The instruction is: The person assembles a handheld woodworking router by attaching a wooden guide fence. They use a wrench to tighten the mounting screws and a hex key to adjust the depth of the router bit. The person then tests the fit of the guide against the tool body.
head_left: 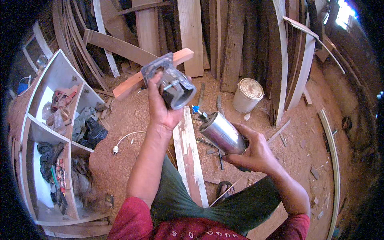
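From where I stand, the left hand (162, 110) has its fingers closed around a clear plastic trim-router base (176, 86), held up off the floor (122, 172). A wood strip (184, 56) passes behind that base; I can't tell whether they touch. To the right, the right hand (258, 152) grips the silver router motor (225, 134) around its back end, its blue-tipped bit (195, 109) pointing up and left toward the base. The two parts are apart, so I'd judge the step in hand to be handling base and motor separately. The next move calls for firm holds on both — and left fingers kept clear of that bit.

As for edges and room, the open-fronted cabinet (45, 94) hems in the far left, its right edge well apart from the left forearm. Between them, a white plug (115, 149) lies loose on open, sawdust-covered floor. The long plank (192, 160) runs between the legs, its far end just beside the left wrist in view. Right of the motor, a lidded white bucket (248, 95) sits near the leaning boards — then scrap-strewn floor reaches to a pale strip (335, 172) at far right.
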### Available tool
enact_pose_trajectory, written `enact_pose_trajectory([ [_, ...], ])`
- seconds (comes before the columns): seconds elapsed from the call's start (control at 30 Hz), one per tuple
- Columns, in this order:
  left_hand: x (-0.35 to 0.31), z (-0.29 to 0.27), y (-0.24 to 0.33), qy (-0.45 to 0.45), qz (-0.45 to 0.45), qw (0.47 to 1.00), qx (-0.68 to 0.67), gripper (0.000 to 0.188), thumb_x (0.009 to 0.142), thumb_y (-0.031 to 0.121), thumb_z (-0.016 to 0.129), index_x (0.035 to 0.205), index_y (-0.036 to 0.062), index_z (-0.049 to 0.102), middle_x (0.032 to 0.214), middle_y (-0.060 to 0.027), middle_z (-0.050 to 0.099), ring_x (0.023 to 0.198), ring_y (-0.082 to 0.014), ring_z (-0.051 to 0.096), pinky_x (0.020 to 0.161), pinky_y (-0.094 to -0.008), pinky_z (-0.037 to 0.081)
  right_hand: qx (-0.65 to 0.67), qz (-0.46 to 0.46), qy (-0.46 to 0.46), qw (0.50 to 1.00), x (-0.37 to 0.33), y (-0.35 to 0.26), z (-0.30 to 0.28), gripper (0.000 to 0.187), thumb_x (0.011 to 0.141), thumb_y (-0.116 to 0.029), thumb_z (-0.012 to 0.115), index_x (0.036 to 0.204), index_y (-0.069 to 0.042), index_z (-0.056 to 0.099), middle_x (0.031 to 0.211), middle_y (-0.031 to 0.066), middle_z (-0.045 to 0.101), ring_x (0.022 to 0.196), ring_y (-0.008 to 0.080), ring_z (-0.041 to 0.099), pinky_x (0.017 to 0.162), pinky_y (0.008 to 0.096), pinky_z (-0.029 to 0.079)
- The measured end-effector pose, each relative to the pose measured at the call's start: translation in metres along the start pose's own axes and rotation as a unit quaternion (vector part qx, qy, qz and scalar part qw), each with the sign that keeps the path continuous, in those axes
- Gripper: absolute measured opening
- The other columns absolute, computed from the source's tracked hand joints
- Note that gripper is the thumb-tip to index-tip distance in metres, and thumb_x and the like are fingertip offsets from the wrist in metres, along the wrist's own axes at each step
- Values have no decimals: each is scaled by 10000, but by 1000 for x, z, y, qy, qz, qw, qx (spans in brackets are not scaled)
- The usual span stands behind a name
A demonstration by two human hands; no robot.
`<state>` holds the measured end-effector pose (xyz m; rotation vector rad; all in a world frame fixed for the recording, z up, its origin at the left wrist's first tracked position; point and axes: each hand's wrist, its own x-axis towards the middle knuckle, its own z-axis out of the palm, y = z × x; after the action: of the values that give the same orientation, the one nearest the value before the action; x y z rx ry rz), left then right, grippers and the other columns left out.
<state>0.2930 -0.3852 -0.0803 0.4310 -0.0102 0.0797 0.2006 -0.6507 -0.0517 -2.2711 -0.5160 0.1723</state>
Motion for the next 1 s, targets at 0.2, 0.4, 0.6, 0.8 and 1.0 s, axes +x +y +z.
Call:
enact_pose_trajectory([
  [0.2, -28, 18, -36, -26, 14, 991, 127, 494, 892, 466, 614, 1155, 49, 614, 1033, -135, 699, 966, -303, 686, 897, -451, 560, 62, -12, 23, 998, -21, 16, 7, 867, 628, -339, 837, 1340, 45, 527, 1124, 255, 679, 1044, 354, 685, 933, 427, 521],
  [0.4, -41, 32, -75, -66, -12, 978, 198, 546, 907, 506, 582, 1202, 47, 567, 1033, -176, 698, 889, -281, 701, 826, -439, 586, 79, 5, 58, 995, -33, 26, 6, 863, 636, -341, 833, 1325, 77, 525, 1120, 259, 680, 1041, 328, 688, 931, 416, 523],
  [0.6, -34, 29, -93, -91, -32, 974, 204, 565, 904, 518, 579, 1214, 47, 555, 1047, -169, 693, 863, -269, 700, 819, -446, 584, 71, 22, 96, 993, -38, 30, 7, 839, 634, -343, 833, 1311, 59, 542, 1098, 248, 687, 1027, 330, 692, 918, 416, 529],
  [0.8, -40, 28, -106, -91, -50, 973, 205, 498, 907, 453, 607, 1211, 62, 558, 1066, -162, 692, 917, -268, 701, 843, -447, 578, 85, 20, 121, 989, -31, 38, 12, 829, 628, -337, 831, 1292, 71, 545, 1072, 251, 689, 1018, 335, 693, 910, 418, 531],
  [1.0, -45, 27, -112, -101, -43, 966, 233, 497, 899, 436, 628, 1218, 66, 539, 1069, -173, 687, 937, -296, 703, 867, -456, 581, 104, 30, 134, 985, -22, 44, 17, 884, 623, -315, 836, 1331, 85, 491, 1073, 269, 679, 1013, 320, 692, 905, 402, 534],
])
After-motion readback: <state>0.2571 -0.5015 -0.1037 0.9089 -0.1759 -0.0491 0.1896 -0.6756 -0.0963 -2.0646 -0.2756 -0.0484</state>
